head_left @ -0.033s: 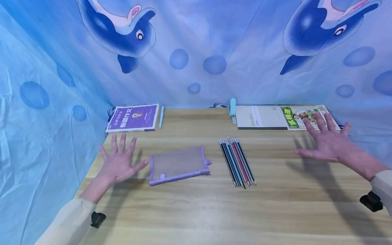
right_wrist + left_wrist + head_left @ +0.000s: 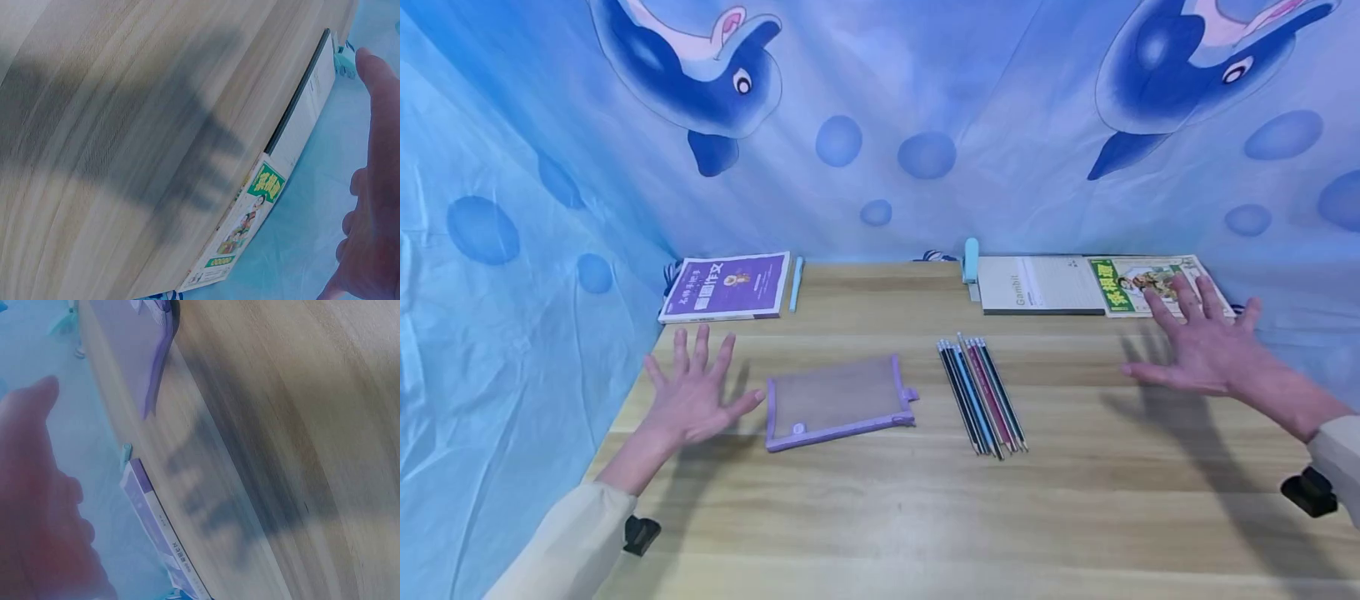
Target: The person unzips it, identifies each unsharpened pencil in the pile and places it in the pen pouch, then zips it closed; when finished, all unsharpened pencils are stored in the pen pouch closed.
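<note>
Across a wooden desk (image 2: 880, 517), a flat purple mesh pouch (image 2: 837, 402) lies left of centre, just beside the left hand (image 2: 694, 397); it looks light and floppy, best taken by its stiffer purple edge. Right of it lies a tidy row of pencils (image 2: 981, 395), thin, rigid, likely to roll. Both hands, the right hand (image 2: 1201, 347) too, hover with fingers spread wide, holding nothing.

A pale wood grain is shown by the bench (image 2: 880, 517). The mesh pouch (image 2: 838, 402) is edged in lilac. The pencils (image 2: 981, 394) are coloured black, blue and dark red. A purple cover is borne by one book (image 2: 726, 287), green lettering by another (image 2: 1142, 285). The backdrop (image 2: 880, 125) is printed with blue dolphins and bubbles.
</note>
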`<state>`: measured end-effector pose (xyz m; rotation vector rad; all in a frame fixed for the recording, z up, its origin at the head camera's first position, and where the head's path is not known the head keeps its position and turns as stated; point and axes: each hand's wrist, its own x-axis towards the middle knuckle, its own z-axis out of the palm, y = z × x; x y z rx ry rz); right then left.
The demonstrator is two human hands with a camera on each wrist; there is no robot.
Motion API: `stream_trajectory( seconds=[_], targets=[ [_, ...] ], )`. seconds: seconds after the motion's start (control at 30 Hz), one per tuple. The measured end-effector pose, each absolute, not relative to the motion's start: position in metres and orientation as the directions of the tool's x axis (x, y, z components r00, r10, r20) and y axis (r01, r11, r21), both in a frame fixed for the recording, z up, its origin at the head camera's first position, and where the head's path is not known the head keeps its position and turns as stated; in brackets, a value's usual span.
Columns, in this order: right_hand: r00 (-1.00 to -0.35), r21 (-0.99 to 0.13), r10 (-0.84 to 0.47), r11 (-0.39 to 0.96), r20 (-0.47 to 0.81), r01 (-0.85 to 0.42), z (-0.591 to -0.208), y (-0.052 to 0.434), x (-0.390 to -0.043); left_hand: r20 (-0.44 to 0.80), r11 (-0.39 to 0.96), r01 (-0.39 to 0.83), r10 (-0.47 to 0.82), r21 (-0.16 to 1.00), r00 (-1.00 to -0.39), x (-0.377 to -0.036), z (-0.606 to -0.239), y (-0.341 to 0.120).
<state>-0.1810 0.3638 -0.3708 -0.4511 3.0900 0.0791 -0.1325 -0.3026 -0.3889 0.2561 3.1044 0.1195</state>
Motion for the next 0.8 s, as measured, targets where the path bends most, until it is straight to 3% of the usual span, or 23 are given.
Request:
stream_trajectory(
  seconds=[0.13,0.3,0.4,0.6,0.8],
  targets=[
    [-0.954,0.043,-0.296,0.954,-0.04,-0.297,-0.367,0.358,-0.18,-0.045,0.981,0.16,0.165,0.11,-0.985,-0.131,-0.389,-0.301],
    [-0.919,0.023,-0.393,0.919,-0.019,-0.393,-0.363,0.33,-0.176,-0.06,0.96,0.157,0.175,0.233,-0.983,-0.125,-0.393,-0.294],
    [-0.892,-0.112,-0.452,0.885,0.028,-0.452,-0.365,0.297,-0.175,-0.088,0.928,0.105,0.145,0.358,-0.985,-0.122,-0.393,-0.285],
    [-0.863,-0.542,-0.506,0.721,0.015,-0.432,-0.377,0.209,-0.169,-0.238,0.845,-0.062,0.079,0.532,-0.968,-0.12,-0.394,-0.262],
    [-0.828,-0.721,-0.538,0.635,-0.156,-0.277,-0.393,0.123,-0.179,-0.306,0.775,-0.186,0.01,0.604,-0.952,-0.115,-0.404,-0.251]
  ],
)
